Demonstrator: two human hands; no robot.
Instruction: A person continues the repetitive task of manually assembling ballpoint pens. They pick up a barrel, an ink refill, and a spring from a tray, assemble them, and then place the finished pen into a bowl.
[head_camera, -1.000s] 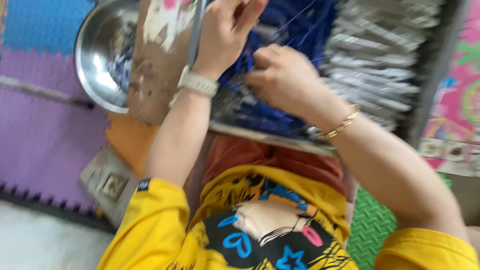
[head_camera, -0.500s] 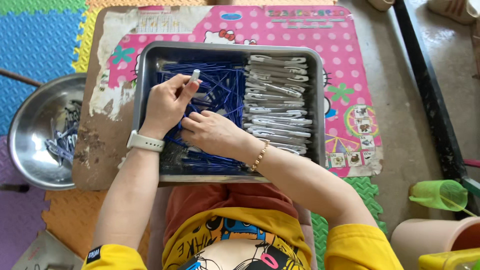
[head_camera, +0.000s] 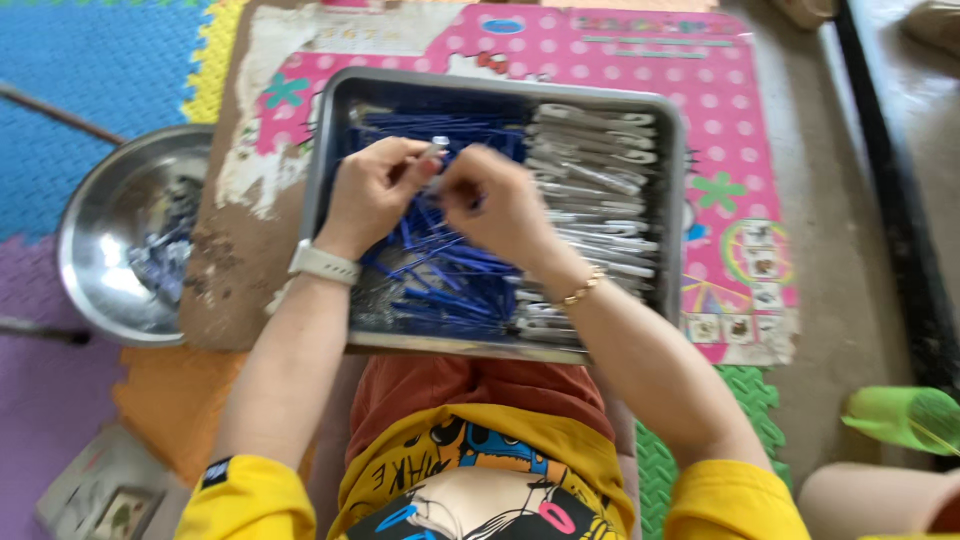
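Observation:
A rectangular metal tray (head_camera: 675, 190) rests on a worn pink board (head_camera: 740, 120) over my lap. Its left half holds a heap of thin blue sticks (head_camera: 450, 275); its right half holds rows of silvery white pieces (head_camera: 600, 190). My left hand (head_camera: 372, 190), with a white watch on the wrist, pinches a small silvery piece (head_camera: 438, 147) above the blue sticks. My right hand (head_camera: 492, 205), with a gold bracelet, meets it fingertip to fingertip at that piece; what the right fingers hold is blurred.
A round steel bowl (head_camera: 110, 215) with several small blue and silver parts sits left of the board on coloured foam mats (head_camera: 90, 70). A green cup (head_camera: 905, 418) lies at the lower right on bare concrete. A dark rail (head_camera: 890, 200) runs along the right.
The view has steadied and closed in on the tray. My hands rose from the blue sticks and came together, the left one now holding a small silvery piece at its fingertips.

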